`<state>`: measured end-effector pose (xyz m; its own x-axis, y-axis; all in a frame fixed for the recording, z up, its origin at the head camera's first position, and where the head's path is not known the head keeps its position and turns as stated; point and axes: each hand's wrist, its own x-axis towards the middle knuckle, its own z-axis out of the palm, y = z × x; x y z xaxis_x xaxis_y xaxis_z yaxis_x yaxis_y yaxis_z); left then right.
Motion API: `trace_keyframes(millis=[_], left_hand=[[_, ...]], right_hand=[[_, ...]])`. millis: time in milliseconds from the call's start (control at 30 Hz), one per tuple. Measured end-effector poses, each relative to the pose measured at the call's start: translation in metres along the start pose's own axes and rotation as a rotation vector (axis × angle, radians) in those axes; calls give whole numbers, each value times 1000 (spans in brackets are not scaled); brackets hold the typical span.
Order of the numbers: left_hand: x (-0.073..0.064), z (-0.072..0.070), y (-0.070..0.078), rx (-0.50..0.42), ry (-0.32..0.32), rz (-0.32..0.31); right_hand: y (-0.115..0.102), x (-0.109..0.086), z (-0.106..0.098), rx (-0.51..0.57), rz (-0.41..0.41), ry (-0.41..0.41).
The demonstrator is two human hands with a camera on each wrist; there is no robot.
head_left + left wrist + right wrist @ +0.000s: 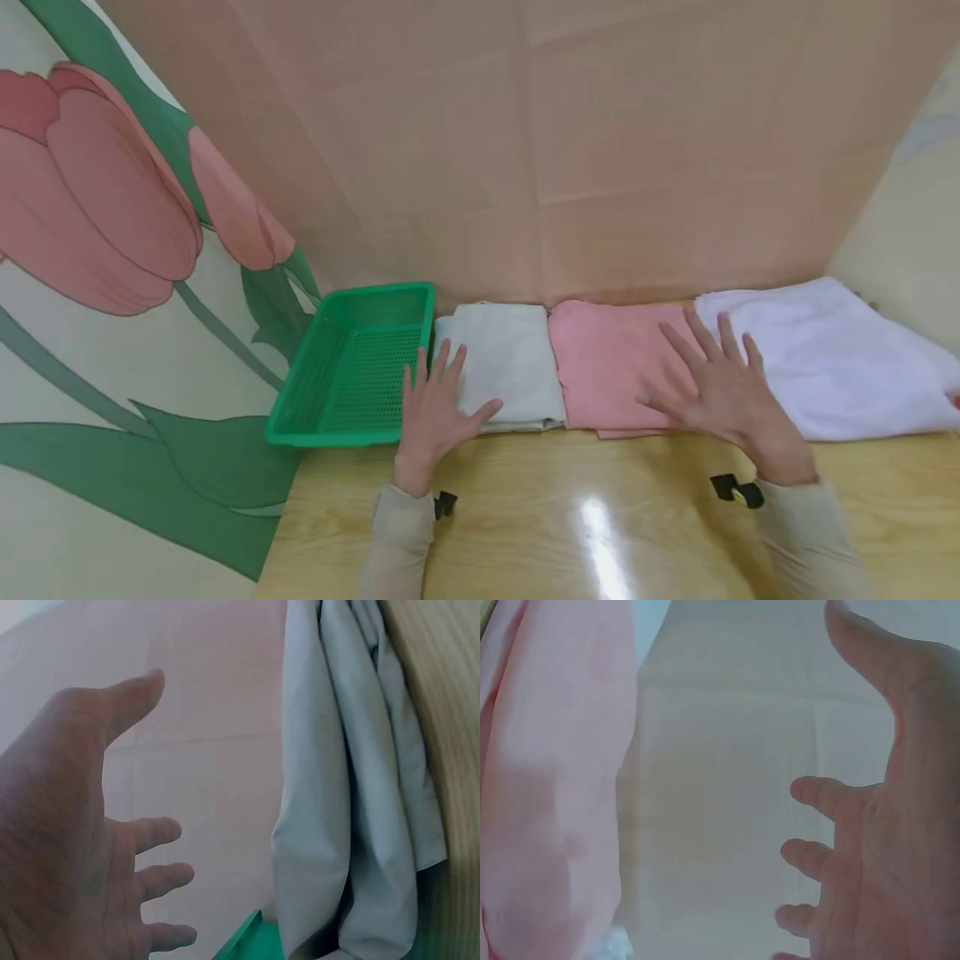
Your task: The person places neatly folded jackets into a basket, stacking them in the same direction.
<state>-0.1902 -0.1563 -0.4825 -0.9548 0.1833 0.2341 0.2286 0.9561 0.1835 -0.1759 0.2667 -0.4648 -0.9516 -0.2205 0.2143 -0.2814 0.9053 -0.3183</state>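
My left hand [435, 417] hovers with spread fingers between the green basket [300, 367] and a folded pale grey cloth [510, 358]. In the left wrist view, the grey cloth [315, 750] shows thick layered folds, apart from the thumb and fingers. Over the border of a folded pink cloth [615, 358] and a white cloth [840, 367], my right hand [723, 396] is spread too, holding nothing. The right wrist view has the pink cloth [562, 787] to the left of that hand, with a gap between them.
All three cloths lie in a row on the wooden table [525, 517], against a brown sheet [525, 150] at the back. A wall painted with tulips [112, 183] borders the left side. Something small and red [956, 400] shows at the far right edge.
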Motion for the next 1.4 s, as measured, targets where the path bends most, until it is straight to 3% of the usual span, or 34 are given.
trace_keyframes(millis=[233, 333, 467, 867, 1100, 1400], left_hand=[[4, 11, 11, -160, 33, 19], [6, 10, 12, -211, 74, 14], [8, 8, 11, -239, 87, 8], [18, 9, 9, -276, 131, 19], [23, 9, 10, -317, 101, -47], [29, 17, 13, -381, 68, -119]], right_hand=[[-7, 6, 5, 137, -110, 57], [-9, 15, 12, 159, -173, 101], [-14, 24, 17, 208, -222, 102], [-41, 37, 23, 357, -159, 0], [-54, 47, 36, 381, -189, 7], [-68, 57, 56, 514, -152, -1]])
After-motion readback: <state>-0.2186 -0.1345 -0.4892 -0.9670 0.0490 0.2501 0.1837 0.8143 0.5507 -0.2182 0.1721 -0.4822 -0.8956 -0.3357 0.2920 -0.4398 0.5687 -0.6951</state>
